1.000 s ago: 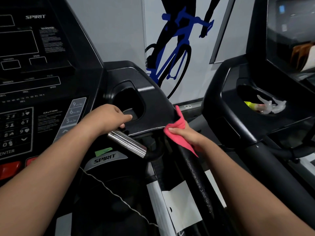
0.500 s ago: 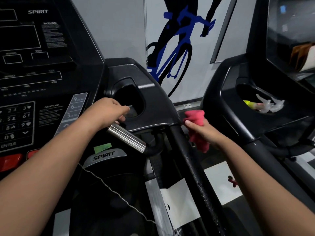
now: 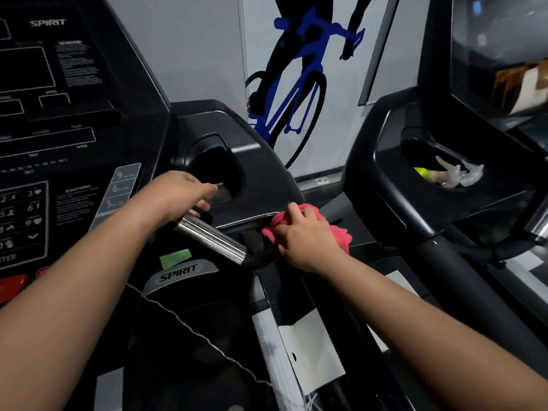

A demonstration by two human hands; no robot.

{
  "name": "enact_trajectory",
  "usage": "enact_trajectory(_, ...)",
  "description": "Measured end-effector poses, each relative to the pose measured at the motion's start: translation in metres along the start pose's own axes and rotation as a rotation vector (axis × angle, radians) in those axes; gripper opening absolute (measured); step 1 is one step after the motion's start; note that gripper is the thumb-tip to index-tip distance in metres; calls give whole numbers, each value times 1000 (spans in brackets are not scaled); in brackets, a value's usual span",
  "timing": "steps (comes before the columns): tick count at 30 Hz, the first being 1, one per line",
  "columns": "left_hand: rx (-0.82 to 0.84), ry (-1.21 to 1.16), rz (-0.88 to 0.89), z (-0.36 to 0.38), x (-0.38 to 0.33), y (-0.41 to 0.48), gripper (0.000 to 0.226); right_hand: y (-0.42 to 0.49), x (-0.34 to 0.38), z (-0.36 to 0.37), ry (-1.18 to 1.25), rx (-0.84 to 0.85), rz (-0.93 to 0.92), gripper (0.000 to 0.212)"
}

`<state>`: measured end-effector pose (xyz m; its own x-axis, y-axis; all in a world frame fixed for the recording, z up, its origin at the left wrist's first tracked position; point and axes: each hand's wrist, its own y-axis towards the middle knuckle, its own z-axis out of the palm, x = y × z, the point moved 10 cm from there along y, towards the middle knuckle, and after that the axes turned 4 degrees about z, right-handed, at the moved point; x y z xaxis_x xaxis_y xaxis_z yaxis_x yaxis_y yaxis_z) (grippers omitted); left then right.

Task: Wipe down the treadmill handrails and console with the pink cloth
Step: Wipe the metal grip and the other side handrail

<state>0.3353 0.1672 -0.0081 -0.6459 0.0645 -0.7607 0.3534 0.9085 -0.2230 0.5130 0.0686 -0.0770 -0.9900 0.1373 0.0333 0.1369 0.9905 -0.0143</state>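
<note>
The black treadmill console (image 3: 59,120) fills the upper left, with a cup-holder wing (image 3: 237,179) to its right. My left hand (image 3: 175,197) grips the upper end of the chrome pulse-grip bar (image 3: 212,240). My right hand (image 3: 305,238) holds the bunched pink cloth (image 3: 338,235) and presses it against the top of the right black handrail (image 3: 284,295), just under the wing's front edge. Part of the cloth is hidden under my fingers.
A second treadmill (image 3: 444,185) stands close on the right, with a plastic wrapper (image 3: 453,176) and a yellow item in its cup holder. A thin safety cord (image 3: 184,321) runs across the lower middle. A cyclist graphic (image 3: 296,84) covers the wall behind.
My right hand carried the cloth out to the right of the handrail, then brought it back left onto the handrail's top joint. The left hand kept its hold on the chrome bar.
</note>
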Motion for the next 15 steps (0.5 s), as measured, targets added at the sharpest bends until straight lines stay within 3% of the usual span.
enact_trajectory(2, 40, 30, -3, 1, 1, -2, 43, -2, 3, -3, -31, -7, 12, 37)
enact_trajectory(6, 84, 78, -2, 5, 0, -6, 28, -36, 5, -1, -41, 116, -63, 47)
enact_trajectory(10, 86, 86, -10, 4, -1, -6, 28, -43, 7, 0, -74, 137, -126, 32)
enact_trajectory(15, 73, 121, 3, 2, 0, -5, 29, 0, 20, -10, -181, 102, -17, 25)
